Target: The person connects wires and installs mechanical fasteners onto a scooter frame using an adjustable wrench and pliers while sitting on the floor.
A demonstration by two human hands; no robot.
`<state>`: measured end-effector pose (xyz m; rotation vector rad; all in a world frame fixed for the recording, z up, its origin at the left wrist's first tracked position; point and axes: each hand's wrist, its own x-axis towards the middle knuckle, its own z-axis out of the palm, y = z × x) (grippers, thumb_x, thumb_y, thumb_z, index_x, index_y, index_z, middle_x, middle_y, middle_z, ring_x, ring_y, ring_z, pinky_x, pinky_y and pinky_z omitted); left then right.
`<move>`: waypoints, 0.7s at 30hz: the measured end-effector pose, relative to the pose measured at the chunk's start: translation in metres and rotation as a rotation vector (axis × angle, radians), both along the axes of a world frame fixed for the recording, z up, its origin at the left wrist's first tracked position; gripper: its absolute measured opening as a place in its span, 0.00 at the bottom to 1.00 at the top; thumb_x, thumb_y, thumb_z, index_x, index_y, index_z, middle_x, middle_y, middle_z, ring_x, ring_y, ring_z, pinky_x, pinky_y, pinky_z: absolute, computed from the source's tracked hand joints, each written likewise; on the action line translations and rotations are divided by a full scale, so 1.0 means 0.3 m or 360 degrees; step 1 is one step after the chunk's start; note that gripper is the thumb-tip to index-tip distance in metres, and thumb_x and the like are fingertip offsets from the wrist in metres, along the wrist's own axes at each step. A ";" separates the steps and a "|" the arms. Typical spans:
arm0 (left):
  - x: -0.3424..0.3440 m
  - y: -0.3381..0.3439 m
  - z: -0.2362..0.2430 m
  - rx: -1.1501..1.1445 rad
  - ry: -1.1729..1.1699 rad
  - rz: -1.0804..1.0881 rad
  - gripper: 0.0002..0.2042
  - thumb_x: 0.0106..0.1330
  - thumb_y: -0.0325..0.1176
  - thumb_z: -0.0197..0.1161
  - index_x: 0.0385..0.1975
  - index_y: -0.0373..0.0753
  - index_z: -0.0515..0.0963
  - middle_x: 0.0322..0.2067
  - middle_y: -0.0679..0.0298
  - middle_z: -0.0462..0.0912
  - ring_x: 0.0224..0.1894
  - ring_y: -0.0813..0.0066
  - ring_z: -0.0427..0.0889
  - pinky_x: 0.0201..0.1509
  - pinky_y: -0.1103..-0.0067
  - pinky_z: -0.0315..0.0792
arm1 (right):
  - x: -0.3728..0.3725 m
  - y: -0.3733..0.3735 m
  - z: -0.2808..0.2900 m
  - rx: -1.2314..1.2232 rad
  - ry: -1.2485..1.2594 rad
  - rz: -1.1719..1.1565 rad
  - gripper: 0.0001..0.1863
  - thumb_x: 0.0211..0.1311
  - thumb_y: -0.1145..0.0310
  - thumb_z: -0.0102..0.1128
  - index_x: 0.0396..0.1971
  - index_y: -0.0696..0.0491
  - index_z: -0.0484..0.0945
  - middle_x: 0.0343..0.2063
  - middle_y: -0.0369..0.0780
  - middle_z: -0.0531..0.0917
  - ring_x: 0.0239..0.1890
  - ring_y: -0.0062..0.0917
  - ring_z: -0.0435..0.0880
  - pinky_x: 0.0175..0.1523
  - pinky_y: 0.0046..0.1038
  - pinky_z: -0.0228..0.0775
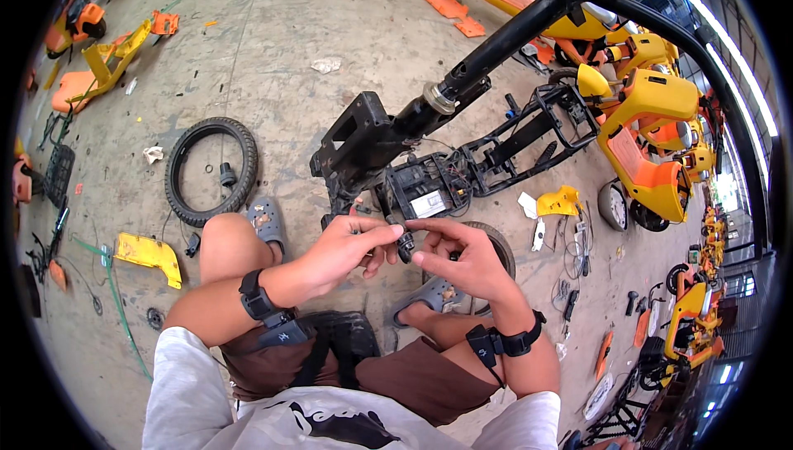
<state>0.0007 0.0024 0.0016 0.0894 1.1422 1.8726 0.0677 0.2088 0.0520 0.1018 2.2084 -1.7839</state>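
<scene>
Between my fingertips is a small black ribbed cylindrical part (405,246), perhaps a cable connector. My left hand (355,245) pinches it from the left, thumb on top and the other fingers curled below. From the right, my right hand (462,256) has its index finger and thumb tips at the same part, its other fingers curled in. Just beyond my hands stands a stripped black scooter frame (351,140) with its steering column (425,111) leaning to the right. A black box with wiring (425,190) sits low in the frame.
A black tire (175,171) lies at left around a small black part (227,175). Yellow panels (149,258) (559,201) and loose cables (578,247) are on the floor. The black handlebar (661,8) arches over the right. Yellow scooters (652,115) stand beyond. Grey clogs (266,223) are on my feet.
</scene>
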 end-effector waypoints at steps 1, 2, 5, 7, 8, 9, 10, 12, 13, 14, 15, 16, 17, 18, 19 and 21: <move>0.001 0.001 -0.006 -0.0068 0.0010 -0.0027 0.14 0.68 0.40 0.62 0.29 0.33 0.81 0.24 0.63 0.81 0.19 0.82 0.73 0.22 0.83 0.66 | 0.003 -0.005 -0.004 -0.0047 0.0004 0.0002 0.22 0.55 0.73 0.68 0.52 0.55 0.79 0.25 0.29 0.77 0.19 0.05 0.62 0.27 0.12 0.57; 0.000 0.003 -0.011 -0.0128 0.0020 -0.0053 0.14 0.68 0.40 0.62 0.29 0.33 0.82 0.24 0.62 0.82 0.19 0.82 0.74 0.22 0.83 0.67 | 0.002 -0.010 -0.008 0.0009 0.0033 0.0016 0.22 0.55 0.73 0.69 0.52 0.55 0.79 0.26 0.29 0.78 0.19 0.05 0.62 0.26 0.12 0.56; 0.006 0.005 -0.009 -0.0170 0.0024 -0.0097 0.14 0.67 0.39 0.62 0.28 0.32 0.81 0.23 0.62 0.80 0.18 0.80 0.73 0.22 0.82 0.66 | 0.009 -0.019 -0.029 0.0112 0.0108 0.0011 0.22 0.53 0.72 0.70 0.51 0.56 0.80 0.27 0.29 0.79 0.18 0.05 0.61 0.24 0.12 0.54; 0.004 0.006 -0.003 -0.0212 0.0083 -0.0098 0.14 0.68 0.38 0.62 0.28 0.31 0.81 0.22 0.62 0.80 0.17 0.79 0.74 0.22 0.81 0.66 | 0.010 -0.020 -0.045 0.0098 0.0143 -0.0054 0.22 0.53 0.72 0.71 0.50 0.55 0.80 0.28 0.30 0.80 0.18 0.05 0.60 0.22 0.13 0.53; -0.007 0.010 -0.004 -0.0216 0.0107 -0.0091 0.15 0.68 0.39 0.62 0.28 0.31 0.81 0.22 0.61 0.80 0.17 0.79 0.74 0.22 0.81 0.66 | 0.001 -0.014 -0.051 0.0126 0.0163 -0.0069 0.22 0.52 0.71 0.72 0.49 0.55 0.80 0.29 0.30 0.80 0.18 0.06 0.60 0.21 0.13 0.52; -0.012 0.012 -0.008 -0.0218 0.0131 -0.0085 0.15 0.68 0.39 0.62 0.27 0.31 0.81 0.22 0.60 0.80 0.18 0.79 0.74 0.22 0.81 0.66 | 0.000 -0.018 -0.044 0.0213 0.0197 -0.0090 0.20 0.52 0.70 0.72 0.47 0.55 0.81 0.30 0.31 0.81 0.18 0.07 0.59 0.22 0.14 0.53; -0.008 0.009 -0.021 -0.0180 0.0165 -0.0071 0.17 0.69 0.40 0.60 0.28 0.30 0.81 0.23 0.59 0.81 0.18 0.78 0.74 0.22 0.81 0.66 | 0.002 -0.017 -0.053 0.0272 0.0276 -0.0063 0.19 0.52 0.70 0.72 0.46 0.55 0.82 0.29 0.31 0.81 0.18 0.08 0.60 0.22 0.15 0.54; -0.010 0.008 -0.009 -0.0180 0.0101 -0.0115 0.18 0.70 0.41 0.59 0.29 0.29 0.81 0.24 0.59 0.81 0.19 0.78 0.74 0.22 0.81 0.67 | 0.001 -0.011 -0.065 0.0332 0.0377 -0.0053 0.18 0.52 0.68 0.73 0.44 0.56 0.82 0.29 0.32 0.81 0.18 0.09 0.60 0.22 0.16 0.55; -0.010 0.009 -0.005 -0.0179 0.0069 -0.0137 0.18 0.70 0.41 0.58 0.29 0.29 0.81 0.25 0.58 0.81 0.19 0.77 0.74 0.23 0.81 0.67 | 0.003 -0.011 -0.069 0.0330 0.0393 -0.0074 0.18 0.52 0.68 0.73 0.43 0.56 0.82 0.30 0.32 0.81 0.18 0.09 0.60 0.23 0.16 0.55; -0.009 0.011 -0.004 -0.0172 0.0065 -0.0138 0.21 0.72 0.44 0.55 0.30 0.28 0.80 0.26 0.57 0.81 0.20 0.76 0.74 0.23 0.80 0.68 | 0.002 -0.011 -0.070 0.0332 0.0413 -0.0085 0.17 0.52 0.67 0.73 0.42 0.56 0.82 0.30 0.32 0.81 0.18 0.10 0.60 0.23 0.17 0.55; -0.009 0.011 -0.007 -0.0169 0.0061 -0.0147 0.21 0.73 0.44 0.54 0.30 0.28 0.80 0.26 0.57 0.81 0.20 0.76 0.74 0.24 0.80 0.68 | 0.003 -0.013 -0.065 0.0329 0.0355 -0.0101 0.17 0.52 0.66 0.73 0.41 0.57 0.82 0.28 0.32 0.81 0.18 0.09 0.60 0.23 0.17 0.55; -0.010 0.010 -0.011 -0.0167 0.0058 -0.0154 0.22 0.73 0.45 0.53 0.30 0.28 0.80 0.26 0.56 0.81 0.21 0.76 0.74 0.24 0.80 0.68 | 0.005 -0.015 -0.056 0.0326 0.0298 -0.0116 0.17 0.53 0.66 0.73 0.41 0.57 0.82 0.27 0.32 0.80 0.18 0.09 0.60 0.23 0.17 0.55; -0.011 0.010 -0.014 -0.0161 0.0058 -0.0161 0.23 0.74 0.46 0.52 0.30 0.28 0.80 0.26 0.56 0.81 0.21 0.75 0.74 0.24 0.80 0.68 | 0.005 -0.017 -0.050 0.0326 0.0243 -0.0131 0.17 0.53 0.66 0.73 0.41 0.58 0.82 0.25 0.31 0.79 0.18 0.09 0.60 0.22 0.17 0.55; -0.010 0.011 -0.010 -0.0161 0.0049 -0.0156 0.24 0.74 0.46 0.51 0.30 0.28 0.80 0.26 0.55 0.81 0.21 0.75 0.74 0.24 0.80 0.68 | 0.003 -0.021 -0.047 0.0309 0.0186 -0.0176 0.17 0.54 0.66 0.73 0.40 0.58 0.81 0.23 0.31 0.78 0.18 0.09 0.60 0.22 0.17 0.54; -0.008 0.012 -0.003 -0.0161 0.0040 -0.0150 0.24 0.74 0.47 0.50 0.30 0.28 0.80 0.26 0.55 0.81 0.21 0.75 0.74 0.24 0.80 0.68 | 0.001 -0.026 -0.046 0.0290 0.0130 -0.0221 0.17 0.54 0.66 0.73 0.40 0.59 0.81 0.22 0.30 0.76 0.18 0.08 0.60 0.22 0.17 0.53; -0.008 0.016 0.009 -0.0152 0.0044 -0.0135 0.24 0.74 0.47 0.50 0.30 0.28 0.80 0.27 0.55 0.81 0.21 0.76 0.74 0.24 0.80 0.68 | 0.000 -0.025 -0.055 0.0215 0.0073 -0.0301 0.16 0.55 0.66 0.72 0.40 0.59 0.81 0.19 0.28 0.74 0.18 0.08 0.59 0.22 0.17 0.52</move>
